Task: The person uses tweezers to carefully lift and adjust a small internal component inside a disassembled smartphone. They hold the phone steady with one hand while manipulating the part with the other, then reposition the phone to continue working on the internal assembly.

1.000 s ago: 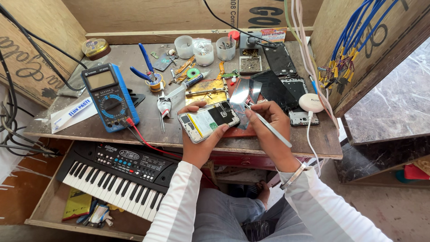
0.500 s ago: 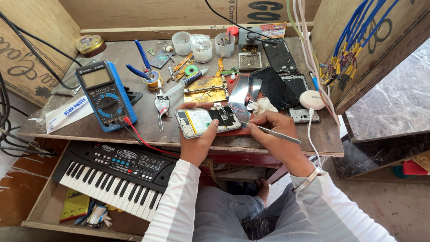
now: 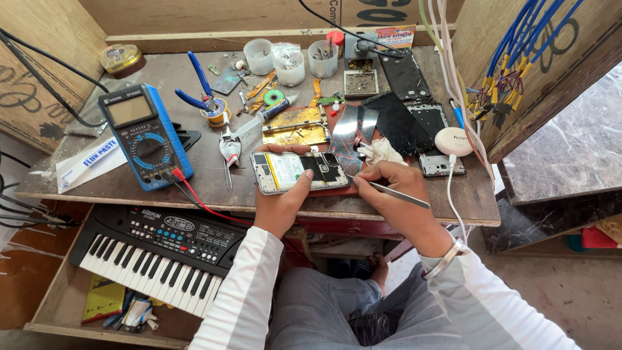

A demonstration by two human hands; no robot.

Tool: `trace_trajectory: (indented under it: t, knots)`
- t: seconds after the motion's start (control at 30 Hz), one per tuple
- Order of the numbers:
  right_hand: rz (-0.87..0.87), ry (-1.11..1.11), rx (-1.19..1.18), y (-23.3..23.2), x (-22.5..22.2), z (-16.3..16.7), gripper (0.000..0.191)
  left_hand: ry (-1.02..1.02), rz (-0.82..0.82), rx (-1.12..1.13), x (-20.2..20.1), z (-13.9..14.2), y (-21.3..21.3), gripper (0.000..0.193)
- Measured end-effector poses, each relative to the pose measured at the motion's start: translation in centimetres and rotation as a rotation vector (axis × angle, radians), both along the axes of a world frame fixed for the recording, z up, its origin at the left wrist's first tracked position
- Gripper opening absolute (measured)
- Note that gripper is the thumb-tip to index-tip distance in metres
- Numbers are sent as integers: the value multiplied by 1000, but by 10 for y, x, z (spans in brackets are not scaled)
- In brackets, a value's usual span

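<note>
Workbench (image 3: 129,188) | left hand (image 3: 282,201) still grips opened phone (image 3: 299,172) | right hand (image 3: 389,194), now lowered, pinches tweezers (image 3: 396,192) at phone edge

front edge strip (image 3: 214,202) free | multimeter (image 3: 144,134) left | charger puck (image 3: 453,140) right

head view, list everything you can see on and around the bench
opened phone: 1, white frame, bench front, held
tweezers: 1, metal, at phone's right edge
multimeter: 1, blue and grey, bench left
pliers: 1, blue handles, behind multimeter
plastic cups: 3, clear, bench back
phone panels: several, black, bench right
round charger: 1, white, bench right
keyboard: 1, black, lower shelf
wire bundle: 1, blue and yellow, right wall
left hand: holds phone
right hand: holds tweezers
</note>
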State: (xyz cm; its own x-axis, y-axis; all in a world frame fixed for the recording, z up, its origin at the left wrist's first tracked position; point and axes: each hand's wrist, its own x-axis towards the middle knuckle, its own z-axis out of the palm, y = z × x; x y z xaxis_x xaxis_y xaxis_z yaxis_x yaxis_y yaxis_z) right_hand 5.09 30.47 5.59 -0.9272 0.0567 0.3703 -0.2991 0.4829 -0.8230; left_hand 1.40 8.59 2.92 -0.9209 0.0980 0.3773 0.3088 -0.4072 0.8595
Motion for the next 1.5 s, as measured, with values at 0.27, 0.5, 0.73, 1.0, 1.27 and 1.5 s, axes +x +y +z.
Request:
trace_trajectory:
  t: [0.27, 0.5, 0.73, 1.0, 1.27, 1.5]
  knots:
    - [39, 50, 8, -3, 2, 0, 10, 13, 15, -6, -1, 0, 1, 53]
    - [25, 25, -12, 1, -1, -4, 12, 27, 8, 13, 3, -1, 3, 53]
    - [8, 46, 7, 0, -2, -5, 13, 15, 6, -6, 2, 0, 3, 53]
    - [-7, 29, 23, 0, -1, -5, 14, 17, 11, -19, 3, 1, 2, 53]
    - [37, 35, -19, 5, 1, -4, 13, 26, 21, -27, 6, 2, 4, 53]
    - [12, 54, 4, 2, -1, -1, 12, 12, 4, -23, 4, 3, 3, 52]
